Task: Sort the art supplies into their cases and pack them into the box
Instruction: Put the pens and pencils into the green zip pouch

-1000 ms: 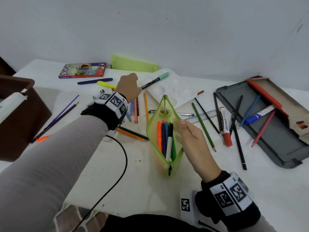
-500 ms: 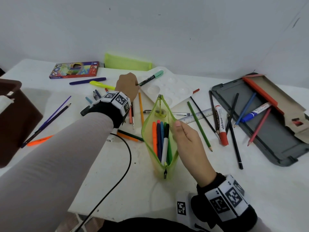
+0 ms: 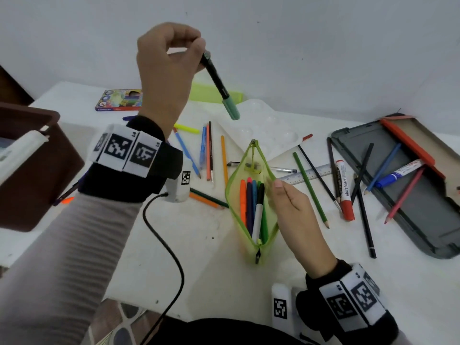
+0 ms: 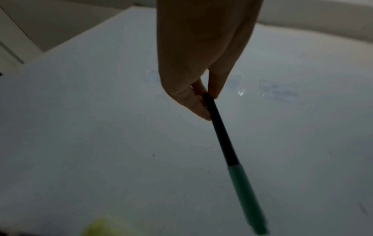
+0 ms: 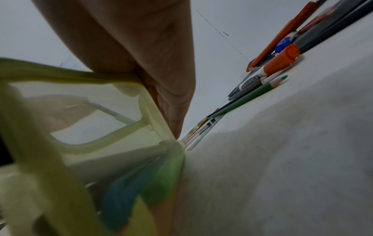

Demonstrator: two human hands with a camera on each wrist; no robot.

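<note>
Head view. Left hand (image 3: 166, 68) raised well above the white table (image 3: 199, 257), thumb and fingertips pinching the butt end of a black felt-tip pen with a mint-green cap (image 3: 220, 87); pen hangs tilted, cap end lowest, above and to the left of the pouch mouth, touching nothing else. Right hand (image 3: 296, 215) grips the right edge of the lime-green mesh zip pouch (image 3: 234, 207), thumb on the rim, holding the mouth wide. Pouch lies on the table in front of the person and holds orange, pink, blue, green and black-and-white pens side by side. Loose coloured pencils (image 3: 209, 155) lie between the left wrist and the pouch. A white paint palette (image 3: 268, 125) sits behind the pouch. A green pencil (image 3: 310, 186), a ruler (image 3: 308, 174) and a red whiteboard marker (image 3: 344, 190) lie to its right. Open grey pencil case (image 3: 423, 232) at far right holds a blue marker and several pencils. Brown box (image 3: 29, 170) at left edge. A box of coloured pencils (image 3: 119, 99) at the back.

Left wrist view. Dim. Left hand (image 4: 201, 63) pinching the black barrel; mint cap (image 4: 247, 199) points down, blurred.

Right wrist view. Right hand (image 5: 161, 71) fingers curled on the pouch (image 5: 60, 127) rim; blue and green pens visible through the mesh. Whiteboard marker (image 5: 276, 63) and green pencil (image 5: 246, 97) lie beyond.
</note>
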